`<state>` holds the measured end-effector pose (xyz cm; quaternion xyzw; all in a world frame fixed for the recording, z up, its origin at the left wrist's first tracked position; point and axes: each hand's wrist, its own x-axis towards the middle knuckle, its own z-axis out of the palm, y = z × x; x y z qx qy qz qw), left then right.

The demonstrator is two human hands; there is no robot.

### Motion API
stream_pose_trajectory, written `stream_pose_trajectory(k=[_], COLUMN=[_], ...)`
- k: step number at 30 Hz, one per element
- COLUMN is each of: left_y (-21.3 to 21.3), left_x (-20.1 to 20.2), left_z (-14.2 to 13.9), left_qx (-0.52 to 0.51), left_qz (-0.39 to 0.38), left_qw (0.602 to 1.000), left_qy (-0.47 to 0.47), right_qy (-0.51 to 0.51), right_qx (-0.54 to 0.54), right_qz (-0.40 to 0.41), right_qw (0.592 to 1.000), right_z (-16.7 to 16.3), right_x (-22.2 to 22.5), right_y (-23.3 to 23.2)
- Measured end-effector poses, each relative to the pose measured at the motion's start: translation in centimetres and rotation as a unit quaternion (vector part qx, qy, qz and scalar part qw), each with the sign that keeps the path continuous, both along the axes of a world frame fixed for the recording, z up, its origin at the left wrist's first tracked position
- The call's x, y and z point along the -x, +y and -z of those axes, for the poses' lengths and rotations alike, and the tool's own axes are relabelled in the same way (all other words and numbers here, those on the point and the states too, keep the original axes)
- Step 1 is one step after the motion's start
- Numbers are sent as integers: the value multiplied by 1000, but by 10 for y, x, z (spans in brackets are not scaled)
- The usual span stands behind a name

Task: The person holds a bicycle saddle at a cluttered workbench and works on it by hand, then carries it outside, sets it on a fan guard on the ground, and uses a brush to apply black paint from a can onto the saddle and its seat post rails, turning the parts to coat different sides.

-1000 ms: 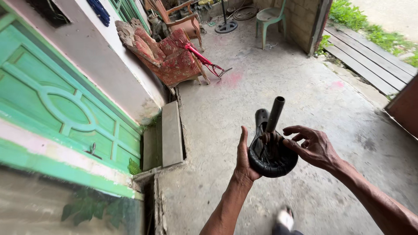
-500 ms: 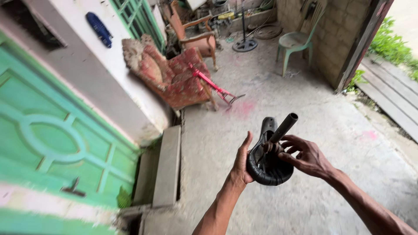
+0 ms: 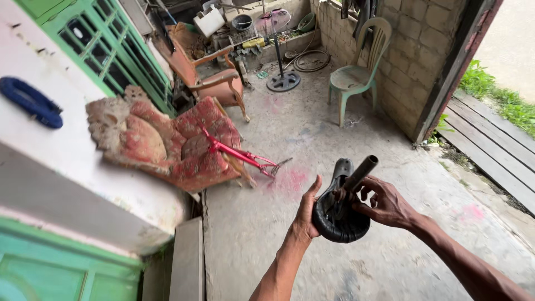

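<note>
The left hand (image 3: pixel 307 214) is wrapped around a black saddle (image 3: pixel 340 220), held upside down. The right hand (image 3: pixel 387 203) is closed on its post (image 3: pixel 361 173). A red frame (image 3: pixel 239 155) is propped on a worn armchair (image 3: pixel 161 142) beyond.

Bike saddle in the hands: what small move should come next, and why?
Probably twist the post with the right hand while the left hand steadies the black saddle. The saddle is held upside down over the concrete floor, the left palm cups its rim, and the right fingers sit at the post's base.

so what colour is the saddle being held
Black; the saddle shows best in the head view, held by both hands.
</note>
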<state>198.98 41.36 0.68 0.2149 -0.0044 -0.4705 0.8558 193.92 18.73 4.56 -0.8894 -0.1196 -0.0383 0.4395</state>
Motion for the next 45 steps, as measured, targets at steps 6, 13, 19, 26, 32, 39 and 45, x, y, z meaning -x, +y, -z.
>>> stream_pose_trajectory(k=[6, 13, 19, 26, 32, 39, 45], left_y=[-43, -91, -117, -134, -150, -161, -164], left_x=[-130, -298, -424, -547, -679, -831, -945], left_z=[-7, 36, 27, 5, 14, 5, 10], left_qx=[-7, -9, -23, -72, -79, -127, -138], left_qz=[43, 31, -22, -116, -153, -171, -211], left_qw=[999, 999, 999, 990, 979, 971, 963], left_qy=[-1, -17, -10, -44, -107, -111, -99], right_qy=[56, 102, 16, 74, 14, -16, 24], right_qx=[-23, -25, -2, -12, -76, -76, -67], right_qz=[11, -15, -95, -16, 60, 95, 97], right_qw=[998, 994, 995, 997, 995, 992, 993], right_z=[-4, 17, 5, 17, 39, 30, 35], right_x=[-124, -301, -453, -586, -723, -876, -993], right_y=[-42, -92, -122, -141, -152, -157, -153])
